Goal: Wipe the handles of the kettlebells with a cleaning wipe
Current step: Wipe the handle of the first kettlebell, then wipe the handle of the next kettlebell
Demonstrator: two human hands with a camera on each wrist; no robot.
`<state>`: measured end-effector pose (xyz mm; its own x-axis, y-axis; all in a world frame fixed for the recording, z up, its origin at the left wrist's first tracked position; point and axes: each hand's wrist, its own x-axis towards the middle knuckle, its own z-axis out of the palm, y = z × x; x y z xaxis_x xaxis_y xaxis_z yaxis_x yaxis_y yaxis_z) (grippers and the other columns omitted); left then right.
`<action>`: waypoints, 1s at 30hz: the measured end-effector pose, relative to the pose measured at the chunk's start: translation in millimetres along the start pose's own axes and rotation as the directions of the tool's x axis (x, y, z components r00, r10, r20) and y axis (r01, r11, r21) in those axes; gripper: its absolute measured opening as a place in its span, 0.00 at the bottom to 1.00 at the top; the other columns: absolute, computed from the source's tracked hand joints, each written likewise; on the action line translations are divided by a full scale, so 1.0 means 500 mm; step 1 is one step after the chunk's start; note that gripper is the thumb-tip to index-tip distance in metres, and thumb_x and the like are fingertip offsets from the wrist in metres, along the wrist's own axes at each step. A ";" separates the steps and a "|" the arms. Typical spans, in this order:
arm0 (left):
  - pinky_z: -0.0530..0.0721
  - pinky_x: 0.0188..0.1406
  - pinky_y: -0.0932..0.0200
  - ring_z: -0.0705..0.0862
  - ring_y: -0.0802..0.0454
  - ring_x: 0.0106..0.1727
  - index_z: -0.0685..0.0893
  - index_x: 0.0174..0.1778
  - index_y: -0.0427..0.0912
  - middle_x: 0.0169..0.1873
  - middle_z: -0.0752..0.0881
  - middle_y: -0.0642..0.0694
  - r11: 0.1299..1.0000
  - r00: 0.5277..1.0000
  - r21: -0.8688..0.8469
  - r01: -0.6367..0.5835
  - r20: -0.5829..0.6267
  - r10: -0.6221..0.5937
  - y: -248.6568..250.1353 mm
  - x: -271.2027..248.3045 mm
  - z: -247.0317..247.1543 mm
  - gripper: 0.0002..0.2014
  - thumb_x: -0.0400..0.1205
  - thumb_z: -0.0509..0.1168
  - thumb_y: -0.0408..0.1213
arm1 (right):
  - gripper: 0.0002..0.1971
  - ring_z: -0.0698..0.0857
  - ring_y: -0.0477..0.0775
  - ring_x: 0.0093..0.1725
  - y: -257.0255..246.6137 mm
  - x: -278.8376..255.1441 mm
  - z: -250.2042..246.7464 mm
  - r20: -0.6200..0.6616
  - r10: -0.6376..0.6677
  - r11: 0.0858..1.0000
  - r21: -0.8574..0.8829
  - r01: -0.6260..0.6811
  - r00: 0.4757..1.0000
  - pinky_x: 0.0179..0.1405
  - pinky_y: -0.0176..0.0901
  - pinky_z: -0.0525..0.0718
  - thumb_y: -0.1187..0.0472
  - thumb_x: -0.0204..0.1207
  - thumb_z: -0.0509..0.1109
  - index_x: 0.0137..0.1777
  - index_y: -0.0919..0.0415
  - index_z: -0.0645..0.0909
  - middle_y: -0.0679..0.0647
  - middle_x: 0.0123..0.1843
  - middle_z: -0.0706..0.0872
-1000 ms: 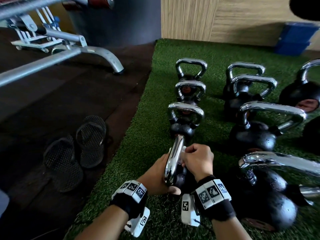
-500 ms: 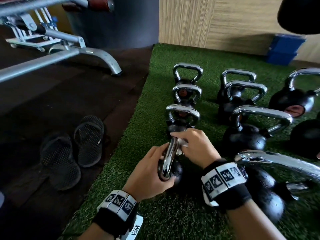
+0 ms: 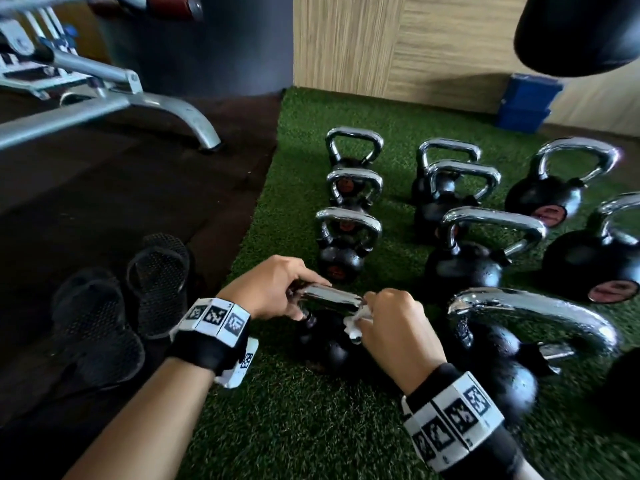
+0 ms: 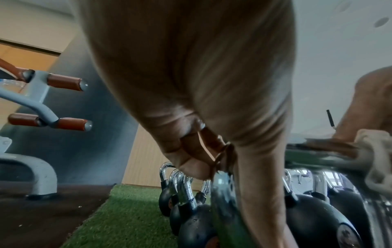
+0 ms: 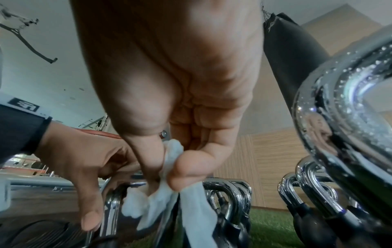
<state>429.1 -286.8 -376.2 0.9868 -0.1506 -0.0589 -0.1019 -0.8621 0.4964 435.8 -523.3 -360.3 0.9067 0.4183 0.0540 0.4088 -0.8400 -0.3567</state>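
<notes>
A small black kettlebell (image 3: pixel 325 344) stands on the green turf nearest me, its chrome handle (image 3: pixel 329 296) lying crosswise. My left hand (image 3: pixel 277 289) grips the handle's left end, fingers over the top and thumb underneath. My right hand (image 3: pixel 391 323) pinches a crumpled white wipe (image 3: pixel 355 323) against the handle's right end. The right wrist view shows the wipe (image 5: pixel 169 193) squeezed between thumb and fingertip, hanging over the chrome bar. In the left wrist view the wipe (image 4: pixel 379 161) appears at the right edge.
Several more black kettlebells with chrome handles stand in rows on the turf (image 3: pixel 311 427), one large one (image 3: pixel 498 358) close to my right wrist. Black sandals (image 3: pixel 121 299) lie on the dark floor at left. A bench frame (image 3: pixel 138 98) and blue blocks (image 3: pixel 526 102) sit farther off.
The kettlebell's handle has turned from pointing away from me to lying crosswise. My left hand shifted to its left end and my right hand with the wipe to its right end.
</notes>
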 end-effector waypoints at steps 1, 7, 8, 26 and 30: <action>0.71 0.48 0.74 0.79 0.71 0.49 0.82 0.69 0.73 0.48 0.80 0.66 1.000 1.000 -0.016 0.003 -0.007 -0.003 -0.002 -0.002 0.003 0.38 0.69 0.85 0.36 | 0.06 0.88 0.56 0.44 0.001 -0.003 -0.002 0.006 -0.008 1.000 0.015 0.008 1.000 0.38 0.43 0.84 0.56 0.73 0.76 0.45 0.56 0.84 0.48 0.40 0.83; 0.79 0.59 0.69 0.83 0.67 0.55 0.83 0.67 0.73 0.54 0.82 0.69 0.989 0.996 -0.135 -0.058 0.059 0.067 -0.008 -0.012 -0.029 0.37 0.73 0.71 0.24 | 0.10 0.85 0.29 0.40 0.013 0.022 -0.128 -0.081 -0.159 0.969 0.180 0.171 0.984 0.35 0.15 0.73 0.53 0.73 0.79 0.54 0.45 0.93 0.38 0.44 0.91; 0.81 0.64 0.61 0.83 0.65 0.59 0.83 0.65 0.76 0.58 0.82 0.68 0.993 0.994 -0.108 -0.041 0.097 0.052 -0.009 -0.006 -0.049 0.40 0.71 0.66 0.21 | 0.10 0.84 0.27 0.37 0.012 0.037 -0.170 -0.141 -0.187 0.955 0.205 0.213 0.972 0.35 0.15 0.74 0.52 0.72 0.80 0.53 0.40 0.92 0.33 0.40 0.88; 0.90 0.44 0.59 0.89 0.51 0.47 0.84 0.56 0.41 0.53 0.90 0.41 0.859 0.811 -0.050 0.509 0.363 -0.460 -0.014 0.320 -0.311 0.15 0.79 0.67 0.18 | 0.09 0.88 0.52 0.47 0.054 0.450 -0.215 0.008 -0.231 0.949 0.222 0.223 0.973 0.47 0.39 0.81 0.63 0.70 0.71 0.44 0.52 0.91 0.49 0.43 0.90; 0.91 0.46 0.59 0.92 0.53 0.49 0.83 0.58 0.51 0.53 0.92 0.50 0.839 0.778 -0.007 0.544 0.378 -0.502 -0.053 0.299 -0.265 0.19 0.75 0.77 0.28 | 0.07 0.85 0.52 0.49 0.047 0.468 -0.172 0.052 -0.212 0.957 0.214 0.197 0.976 0.46 0.32 0.74 0.62 0.71 0.72 0.43 0.54 0.92 0.47 0.43 0.80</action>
<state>595.8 -222.4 -283.1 0.7716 0.1326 -0.6222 0.4525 -0.8018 0.3903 666.7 -474.9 -275.6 0.7928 0.6042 0.0802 0.5473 -0.6477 -0.5301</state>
